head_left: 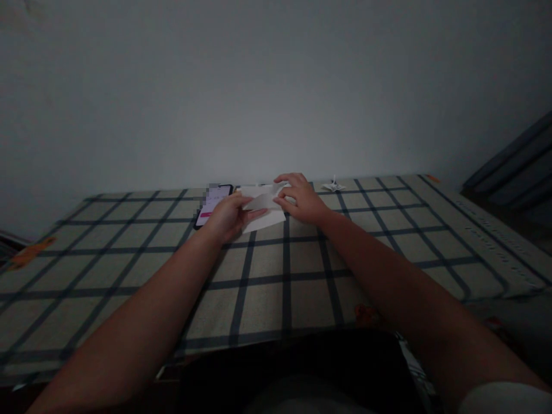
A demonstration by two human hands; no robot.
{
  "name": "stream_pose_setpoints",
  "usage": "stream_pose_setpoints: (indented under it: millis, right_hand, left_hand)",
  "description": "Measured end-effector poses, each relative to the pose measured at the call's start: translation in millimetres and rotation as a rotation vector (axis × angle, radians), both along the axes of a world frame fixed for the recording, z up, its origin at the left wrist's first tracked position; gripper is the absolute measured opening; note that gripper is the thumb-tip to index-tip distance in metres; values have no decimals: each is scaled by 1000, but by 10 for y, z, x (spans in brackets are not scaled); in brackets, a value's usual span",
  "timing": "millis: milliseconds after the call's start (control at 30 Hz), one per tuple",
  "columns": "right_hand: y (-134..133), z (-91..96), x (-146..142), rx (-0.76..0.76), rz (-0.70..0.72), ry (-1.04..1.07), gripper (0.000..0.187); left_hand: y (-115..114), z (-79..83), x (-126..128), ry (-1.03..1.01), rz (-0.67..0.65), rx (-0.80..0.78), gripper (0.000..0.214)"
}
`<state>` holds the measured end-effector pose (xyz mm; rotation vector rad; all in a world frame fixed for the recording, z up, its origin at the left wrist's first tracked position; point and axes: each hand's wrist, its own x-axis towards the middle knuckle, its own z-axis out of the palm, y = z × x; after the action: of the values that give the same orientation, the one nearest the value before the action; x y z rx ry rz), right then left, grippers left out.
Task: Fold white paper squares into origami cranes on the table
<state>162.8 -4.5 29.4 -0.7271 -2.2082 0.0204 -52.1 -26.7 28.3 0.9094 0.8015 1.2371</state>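
Note:
Both hands are at a sheet of thin white paper (263,219), which looks folded or in layers, near the back of the table. My left hand (230,217) grips the paper's left side between thumb and fingers. At its upper right part, my right hand (299,198) pinches the paper with thumb and curled fingers. Part of the paper is hidden behind the fingers. Just left of my left hand lies a phone (212,202) with its screen lit, partly blurred out.
A checked cloth (267,270) covers the table, which meets a plain wall (276,86). To the right of my right hand lies a small crumpled white piece (333,186). A dark striped object (513,152) leans at the far right.

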Motion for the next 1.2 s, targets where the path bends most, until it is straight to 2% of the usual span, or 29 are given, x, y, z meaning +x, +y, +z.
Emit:
stream_pose_setpoints:
  millis: [133,267,367,533,733,833,900,1067,1200]
  right_hand:
    - [13,-4,8,-63,32,83,22]
    - [19,-10,-8,-267,88,133,23]
    - [11,-3,-27,-375,46,156,27]
    - [18,9,-31,-356,-7,149,27]
    - [27,7,-30,-275,-8,107,27]
    - [26,-1,-38,-307,10,155,22]
    - [38,-19,-49,-365,12,248,18]
    - [74,-53,-92,-630,15,533,37]
    - [56,-16,-107,-809,71,638,26]
  left_hand:
    - [-34,4,10,42,-69,23,38]
    - [-46,-3,16,25,-81,29,36]
    - [-44,7,16,17,-59,35,37]
    - [-56,17,41,19,-64,18,42]
    - [-67,-63,51,264,10,214,68]
    - [-51,-94,40,343,53,238,59]
    - [-39,-100,35,333,65,247,51]
    - [-29,-97,41,251,72,245,47]
    - [-42,-82,48,208,75,245,47]
